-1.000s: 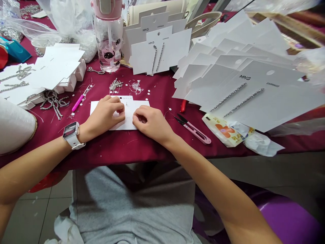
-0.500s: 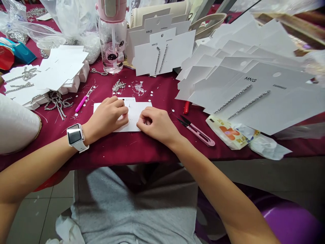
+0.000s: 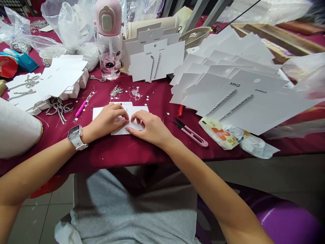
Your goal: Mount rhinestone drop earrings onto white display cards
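Observation:
A white earring card (image 3: 139,111) lies flat on the maroon tablecloth (image 3: 152,150) in front of me. My left hand (image 3: 109,118) rests on its left half with the fingers curled and together, and a white smartwatch (image 3: 75,137) sits on that wrist. My right hand (image 3: 146,125) lies on the card's lower right, its fingers spread and its fingertips close to my left hand. Anything small under my left fingers is hidden. Pink-handled thread snips (image 3: 190,134) lie to the right of my right hand.
A pink-handled awl (image 3: 83,108) and tangled rhinestone chain (image 3: 59,110) lie to the left of the card. A rhinestone chain heap (image 3: 116,90) lies beyond it. Overlapping MNG cards with rhinestone earrings (image 3: 230,105) fill the right side, and a pink water bottle (image 3: 109,40) stands behind.
My right hand's curled fingers have opened and spread across the card toward my left hand. The whole view has shifted slightly as my head moved.

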